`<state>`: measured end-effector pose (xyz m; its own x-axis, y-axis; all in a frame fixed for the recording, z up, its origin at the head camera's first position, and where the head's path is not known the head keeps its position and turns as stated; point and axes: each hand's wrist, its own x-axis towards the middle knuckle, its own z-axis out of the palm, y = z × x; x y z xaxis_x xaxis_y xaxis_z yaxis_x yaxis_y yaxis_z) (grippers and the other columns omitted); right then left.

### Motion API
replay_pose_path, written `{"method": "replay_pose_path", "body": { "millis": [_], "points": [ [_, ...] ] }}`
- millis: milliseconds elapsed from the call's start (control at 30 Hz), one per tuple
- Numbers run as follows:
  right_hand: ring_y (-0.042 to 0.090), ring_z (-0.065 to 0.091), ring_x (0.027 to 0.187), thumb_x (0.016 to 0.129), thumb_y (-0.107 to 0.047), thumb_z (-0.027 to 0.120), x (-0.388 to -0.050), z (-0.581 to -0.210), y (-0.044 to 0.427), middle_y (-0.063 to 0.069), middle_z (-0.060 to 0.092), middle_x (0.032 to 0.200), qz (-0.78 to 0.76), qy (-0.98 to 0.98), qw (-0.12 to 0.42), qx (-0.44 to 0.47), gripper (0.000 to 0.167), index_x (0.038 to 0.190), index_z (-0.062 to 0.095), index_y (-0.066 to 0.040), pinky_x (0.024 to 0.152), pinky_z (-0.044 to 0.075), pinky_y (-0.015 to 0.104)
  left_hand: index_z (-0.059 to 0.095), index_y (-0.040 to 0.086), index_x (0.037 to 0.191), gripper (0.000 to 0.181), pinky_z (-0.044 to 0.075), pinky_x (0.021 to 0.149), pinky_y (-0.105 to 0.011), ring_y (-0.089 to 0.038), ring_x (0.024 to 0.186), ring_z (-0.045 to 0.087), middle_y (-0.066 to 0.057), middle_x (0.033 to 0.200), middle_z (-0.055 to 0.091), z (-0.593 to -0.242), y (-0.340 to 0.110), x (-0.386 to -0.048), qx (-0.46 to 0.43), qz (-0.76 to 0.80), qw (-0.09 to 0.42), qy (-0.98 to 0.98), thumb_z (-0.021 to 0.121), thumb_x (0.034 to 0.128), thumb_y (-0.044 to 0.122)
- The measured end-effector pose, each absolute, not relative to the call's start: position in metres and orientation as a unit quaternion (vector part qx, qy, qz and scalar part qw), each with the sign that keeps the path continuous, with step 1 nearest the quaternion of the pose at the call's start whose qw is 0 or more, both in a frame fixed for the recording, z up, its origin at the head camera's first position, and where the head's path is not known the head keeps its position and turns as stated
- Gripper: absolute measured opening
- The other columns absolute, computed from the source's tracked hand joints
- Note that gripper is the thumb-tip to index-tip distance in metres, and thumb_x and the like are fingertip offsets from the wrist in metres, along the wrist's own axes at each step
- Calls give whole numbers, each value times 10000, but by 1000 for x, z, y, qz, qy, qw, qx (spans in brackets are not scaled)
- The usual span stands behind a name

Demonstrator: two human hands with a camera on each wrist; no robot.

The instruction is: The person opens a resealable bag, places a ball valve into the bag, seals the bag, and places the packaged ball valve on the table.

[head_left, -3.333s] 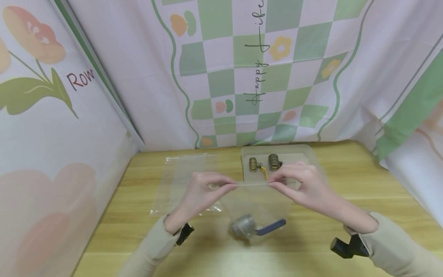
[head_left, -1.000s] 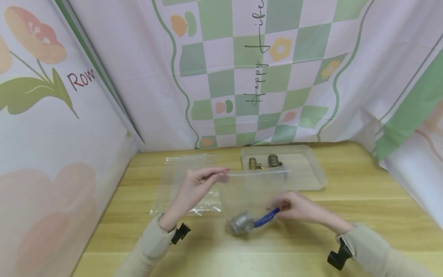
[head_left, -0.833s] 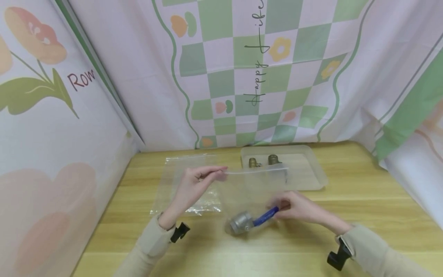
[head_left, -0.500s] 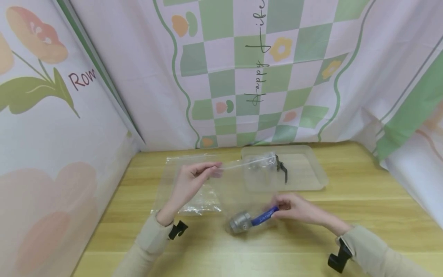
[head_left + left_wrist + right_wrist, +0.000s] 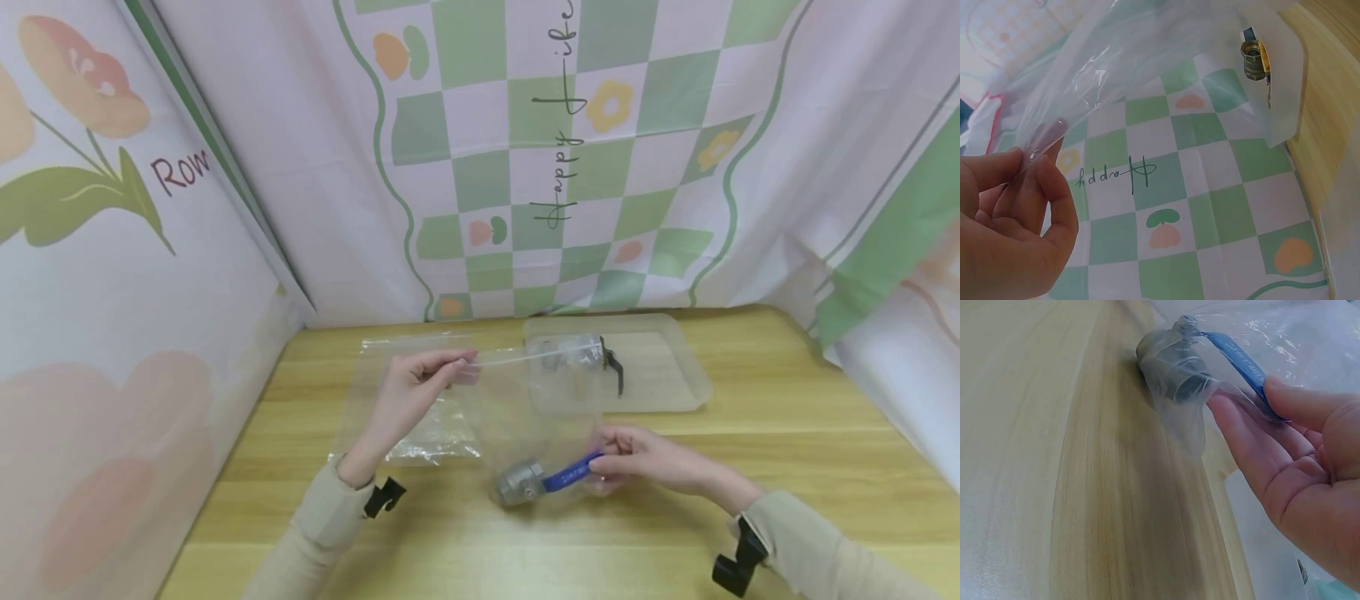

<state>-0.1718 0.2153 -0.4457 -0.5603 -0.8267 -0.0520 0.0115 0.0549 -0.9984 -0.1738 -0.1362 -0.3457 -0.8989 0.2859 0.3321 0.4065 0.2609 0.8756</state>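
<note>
A clear zip bag [image 5: 517, 408] holds a silver ball valve [image 5: 521, 482] with a blue lever handle [image 5: 567, 473]. My left hand [image 5: 408, 400] pinches the bag's top left corner between thumb and fingers. Lower down, my right hand [image 5: 645, 458] grips the end of the blue handle through the plastic, thumb on top and fingers beneath. In the right wrist view the valve body [image 5: 1175, 365] sits in the bag's bottom corner, above or touching the wood; I cannot tell which. The bag's zip edge slants up to the right across the tray.
Behind the bag stands a translucent tray [image 5: 675, 375] with brass valves, partly veiled by the plastic; a dark lever [image 5: 617, 371] shows plainly. One brass valve [image 5: 1252, 60] appears in the left wrist view. Flat clear bags [image 5: 375, 400] lie on the wooden table [image 5: 480, 558] at left.
My right hand has left the bag's top edge and taken the blue handle through the plastic. My left hand has shifted left and slightly up with the corner; the bag's free top corner has swung over the tray.
</note>
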Motion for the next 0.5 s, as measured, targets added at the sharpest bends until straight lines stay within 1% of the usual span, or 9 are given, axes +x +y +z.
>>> {"method": "replay_pose_path", "body": {
  "millis": [67,267,367,500],
  "points": [
    [156,740,941,1013,-4,479,-169,-445,217,242,716,1053,-612,636,352,-311,253,1162,457,198,861,619,353,707,26,1169,231,606,714,-193,-245,891,767,-167,1025,765,-346,-135,-174,-218,-567,50,-793,615,975,112],
    [89,733,893,1013,-3,478,-163,-447,224,56,743,991,-613,634,364,-299,276,1169,457,223,833,624,287,707,40,1177,238,598,678,-200,-242,897,766,-163,1028,765,-347,-131,-175,-206,-567,33,-797,615,979,136],
    [91,737,898,1005,20,476,-161,-448,228,39,748,998,-620,620,372,-304,279,1168,440,243,838,618,314,712,64,1179,241,597,684,-201,-230,894,764,-143,1042,767,-348,-130,-177,-190,-565,24,-803,623,978,163],
    [131,744,945,999,49,462,-157,-450,233,66,747,1048,-627,597,391,-313,260,1173,429,240,862,596,378,707,59,1186,249,608,729,-207,-188,880,754,-144,1088,757,-351,-128,-181,-171,-571,-2,-803,628,975,165]
  ]
}}
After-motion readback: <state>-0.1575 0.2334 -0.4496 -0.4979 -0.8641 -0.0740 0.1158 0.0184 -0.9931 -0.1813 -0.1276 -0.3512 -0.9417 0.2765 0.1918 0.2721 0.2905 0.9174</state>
